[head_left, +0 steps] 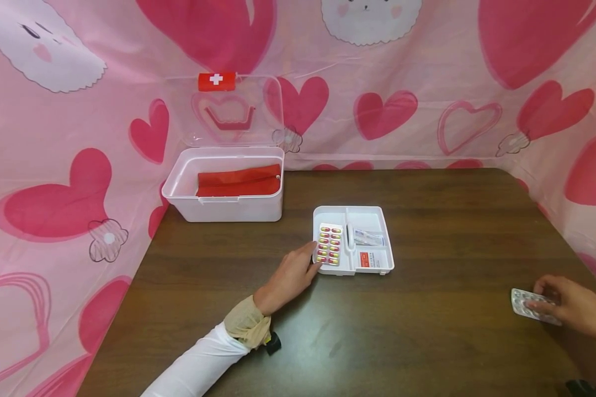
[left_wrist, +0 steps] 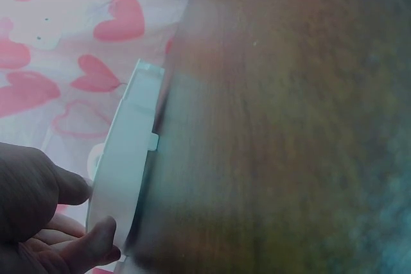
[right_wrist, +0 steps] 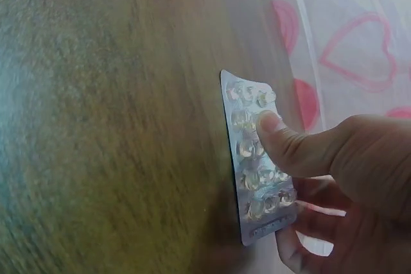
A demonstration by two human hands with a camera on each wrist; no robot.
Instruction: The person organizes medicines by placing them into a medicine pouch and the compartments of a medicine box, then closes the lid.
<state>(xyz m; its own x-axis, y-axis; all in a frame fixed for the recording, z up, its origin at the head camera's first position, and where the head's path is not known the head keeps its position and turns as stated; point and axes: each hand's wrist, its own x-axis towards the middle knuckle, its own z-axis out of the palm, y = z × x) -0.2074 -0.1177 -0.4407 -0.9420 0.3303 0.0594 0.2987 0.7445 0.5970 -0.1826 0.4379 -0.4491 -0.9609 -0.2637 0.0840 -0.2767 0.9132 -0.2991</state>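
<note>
A shallow white divided tray (head_left: 347, 271) lies on the table. My left hand (head_left: 289, 278) grips it at its front left corner. In the left wrist view the thumb lies against the tray's front wall (left_wrist: 125, 158) and other fingers are at its side. A blister pack of red and yellow capsules (head_left: 330, 244) sits in the tray's left compartment. Over the table at the far right, my right hand (head_left: 573, 304) pinches a silvery blister pack (right_wrist: 252, 165). Its thumb presses on the clear bubbles, with the other fingers behind the pack.
A clear-wrapped packet (head_left: 368, 237) and a red and white packet (head_left: 370, 259) lie in the tray's right compartments. Behind and to the left stands a white box (head_left: 225, 211) with a red pouch (head_left: 238, 182) inside. Its transparent lid (head_left: 265, 118) is raised against the pink heart-patterned cloth.
</note>
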